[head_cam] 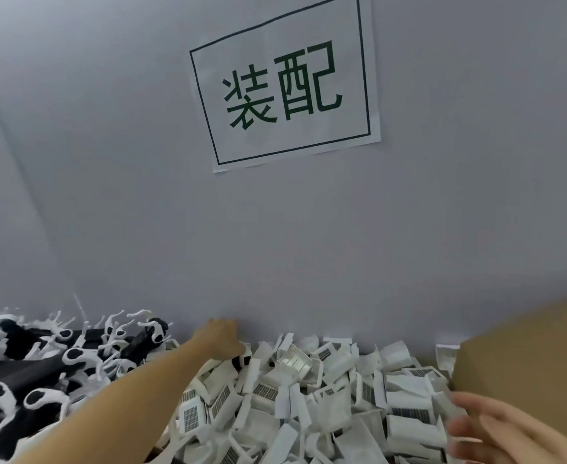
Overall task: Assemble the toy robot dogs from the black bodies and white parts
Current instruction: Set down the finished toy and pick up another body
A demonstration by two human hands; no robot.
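My left hand reaches to the far edge of the white parts, fingers hidden, so I cannot tell its grip. My right hand hovers spread and empty, well apart, beside a cardboard box. The black bodies lie heaped to the left, nearer my left hand, below a wall sign.

White paper sign on grey wall; brown cardboard box right.

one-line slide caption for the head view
Left hand reaches into a pile of white parts; black bodies heaped left, sign above.
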